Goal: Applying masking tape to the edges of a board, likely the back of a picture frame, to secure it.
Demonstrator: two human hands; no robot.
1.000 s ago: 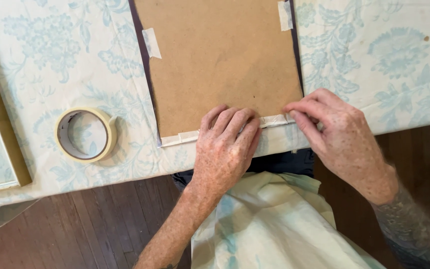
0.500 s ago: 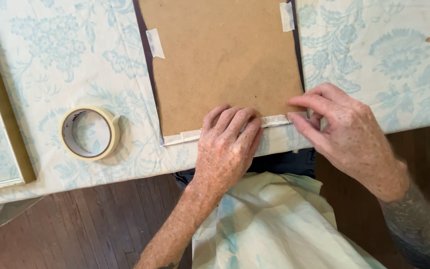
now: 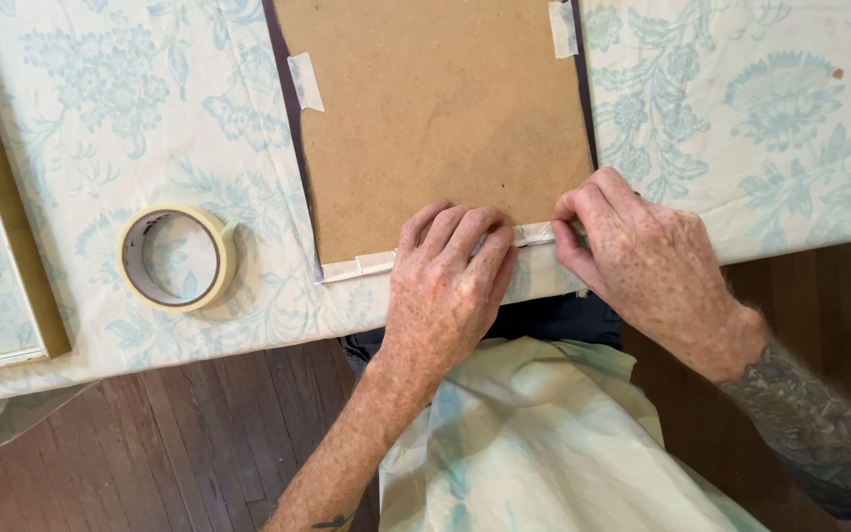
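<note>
Pressing flat, your left hand holds the tape strip on the brown backing board; your right hand pinches its end.

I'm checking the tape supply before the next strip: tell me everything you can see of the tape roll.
The tape roll is a ring of cream masking tape with a pale grey inner core, apparently well used, the winding thin. It lies flat on the floral tablecloth, left of the brown backing board. A short loose end sticks out at its upper right. Neither hand touches it; the left hand is nearest.
</note>
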